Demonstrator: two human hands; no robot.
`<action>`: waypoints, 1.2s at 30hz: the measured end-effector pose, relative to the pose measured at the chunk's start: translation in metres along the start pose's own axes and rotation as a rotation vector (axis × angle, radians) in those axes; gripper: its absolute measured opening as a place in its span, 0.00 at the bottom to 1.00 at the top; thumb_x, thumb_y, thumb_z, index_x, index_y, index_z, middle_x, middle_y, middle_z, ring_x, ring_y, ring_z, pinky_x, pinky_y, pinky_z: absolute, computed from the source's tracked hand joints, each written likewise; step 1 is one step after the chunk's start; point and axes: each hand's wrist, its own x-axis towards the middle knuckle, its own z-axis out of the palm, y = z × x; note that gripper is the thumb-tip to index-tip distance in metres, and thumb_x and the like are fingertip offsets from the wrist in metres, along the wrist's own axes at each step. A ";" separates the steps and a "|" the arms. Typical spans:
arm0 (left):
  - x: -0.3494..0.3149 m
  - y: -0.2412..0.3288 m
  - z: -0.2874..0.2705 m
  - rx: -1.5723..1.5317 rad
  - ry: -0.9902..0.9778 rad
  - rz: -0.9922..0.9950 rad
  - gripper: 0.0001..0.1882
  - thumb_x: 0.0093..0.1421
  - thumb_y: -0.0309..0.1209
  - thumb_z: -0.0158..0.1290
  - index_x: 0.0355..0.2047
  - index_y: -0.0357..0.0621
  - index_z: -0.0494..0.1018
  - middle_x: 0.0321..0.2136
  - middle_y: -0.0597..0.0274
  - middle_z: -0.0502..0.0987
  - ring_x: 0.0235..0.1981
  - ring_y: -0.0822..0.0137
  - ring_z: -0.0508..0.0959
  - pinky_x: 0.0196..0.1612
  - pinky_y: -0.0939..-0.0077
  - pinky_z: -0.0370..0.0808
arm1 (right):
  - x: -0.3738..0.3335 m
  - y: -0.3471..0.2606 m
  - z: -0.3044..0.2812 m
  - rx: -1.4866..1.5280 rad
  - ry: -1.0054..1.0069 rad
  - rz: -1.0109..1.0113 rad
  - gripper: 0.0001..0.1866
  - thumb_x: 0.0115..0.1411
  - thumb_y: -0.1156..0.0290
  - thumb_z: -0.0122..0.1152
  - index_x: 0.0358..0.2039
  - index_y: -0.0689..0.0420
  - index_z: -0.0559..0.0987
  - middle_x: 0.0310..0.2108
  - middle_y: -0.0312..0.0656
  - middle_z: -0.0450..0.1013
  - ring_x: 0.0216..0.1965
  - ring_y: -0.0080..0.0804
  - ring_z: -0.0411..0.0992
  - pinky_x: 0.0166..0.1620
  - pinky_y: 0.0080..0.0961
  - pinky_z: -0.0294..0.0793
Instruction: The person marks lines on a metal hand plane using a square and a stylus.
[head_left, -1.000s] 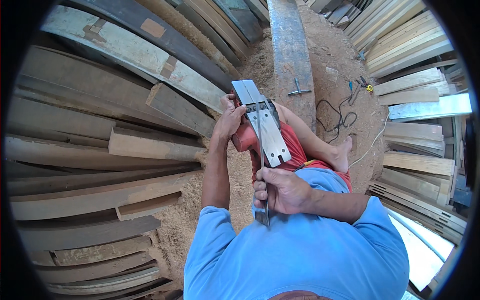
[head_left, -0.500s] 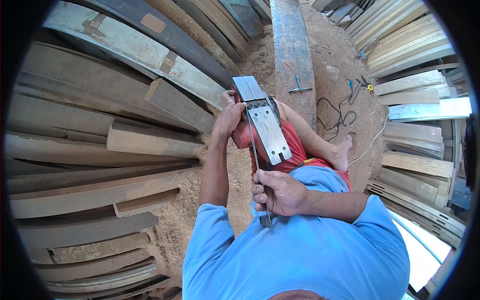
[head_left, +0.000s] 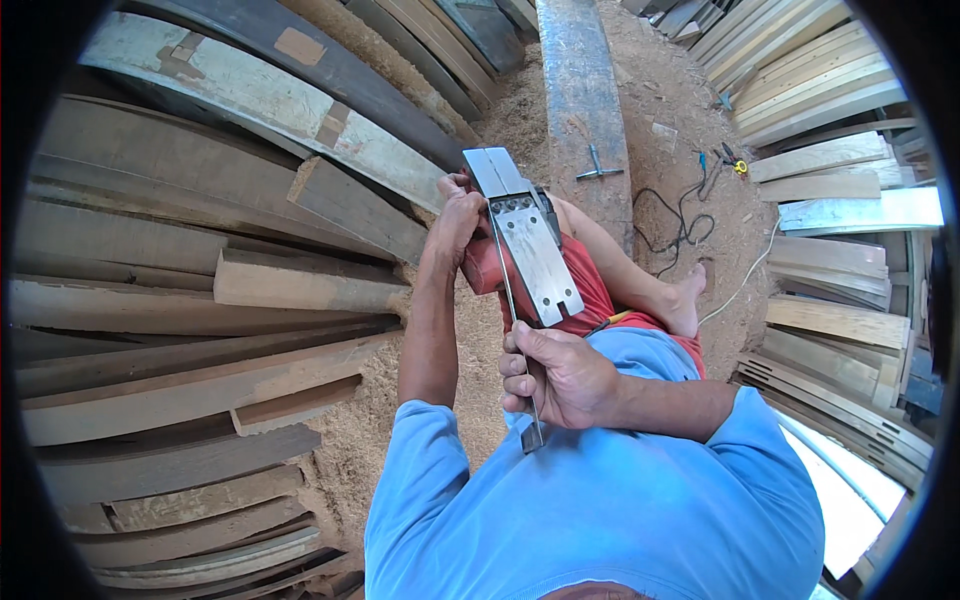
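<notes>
An electric planer [head_left: 541, 270] with a red body lies upside down over my lap, its metal sole plates facing up. My left hand [head_left: 462, 212] is wrapped round the planer's far left side; part of its fingers is hidden behind the body. A thin metal rod [head_left: 506, 275] runs along the left edge of the sole, its far tip near the cutter gap with the row of bolts. My right hand [head_left: 560, 375] grips the rod's near part in a closed fist. Below that fist, a flat metal end [head_left: 532, 437] of the rod sticks out against my blue shirt.
A long worn plank [head_left: 585, 100] extends away ahead, with a T-shaped metal tool [head_left: 598, 168] on it. Right of it, a black cord [head_left: 680, 225] and yellow-handled pliers [head_left: 740, 166] lie on the sawdust floor. Stacked boards [head_left: 310, 280] line the left, and more timber [head_left: 820, 90] the right.
The rod has turned slightly in my right hand, so its flat end shows a lighter, broader face. My left hand keeps its hold on the planer.
</notes>
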 end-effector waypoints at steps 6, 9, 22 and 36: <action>0.007 -0.009 -0.006 -0.030 0.003 0.001 0.25 0.56 0.25 0.49 0.53 0.39 0.55 0.35 0.62 0.69 0.26 0.74 0.74 0.27 0.80 0.76 | 0.001 0.003 0.004 0.010 0.000 0.001 0.15 0.77 0.53 0.47 0.38 0.50 0.71 0.31 0.30 0.70 0.30 0.22 0.75 0.46 0.36 0.86; 0.007 -0.010 -0.002 -0.031 0.030 -0.001 0.25 0.57 0.25 0.48 0.54 0.40 0.55 0.35 0.62 0.70 0.26 0.74 0.75 0.27 0.80 0.76 | 0.002 0.004 0.003 -0.017 0.007 -0.011 0.15 0.77 0.53 0.47 0.37 0.50 0.71 0.31 0.30 0.69 0.30 0.22 0.75 0.46 0.36 0.86; 0.001 -0.012 -0.007 -0.062 -0.024 0.015 0.27 0.58 0.27 0.46 0.56 0.36 0.52 0.35 0.58 0.73 0.26 0.72 0.76 0.30 0.79 0.77 | -0.006 -0.002 0.006 0.084 0.008 0.005 0.14 0.78 0.56 0.46 0.39 0.51 0.71 0.32 0.33 0.72 0.28 0.22 0.76 0.45 0.38 0.86; 0.009 -0.005 0.001 -0.029 -0.017 0.007 0.26 0.59 0.25 0.44 0.55 0.37 0.48 0.30 0.58 0.70 0.20 0.71 0.73 0.21 0.76 0.78 | 0.002 0.002 0.011 0.021 0.039 -0.015 0.17 0.78 0.53 0.44 0.39 0.52 0.71 0.33 0.32 0.70 0.30 0.24 0.76 0.46 0.36 0.86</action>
